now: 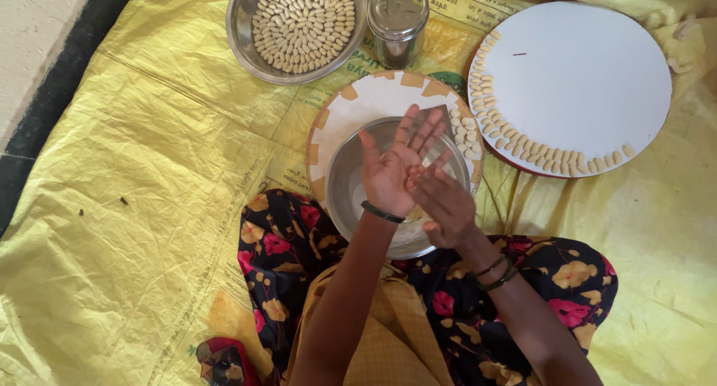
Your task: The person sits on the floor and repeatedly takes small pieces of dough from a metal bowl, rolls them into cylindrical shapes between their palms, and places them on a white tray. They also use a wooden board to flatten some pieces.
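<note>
Knees in a dark floral cloth frame an empty steel bowl [351, 188], over which the left hand [393, 166] lies palm-up, fingers spread, while the right hand [446, 207] presses a small pale dough piece [411, 183] against it. Beyond the bowl, a steel plate [243, 27] is packed with smooth oval pieces; right of it, a round white board [590, 72] carries only an edge row, mostly unfilled.

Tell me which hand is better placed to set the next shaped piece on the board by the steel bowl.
Right. The right hand has its fingertips working on the open left palm, and the pieces' row on the taped round board lies on its side of the steel bowl.
</note>
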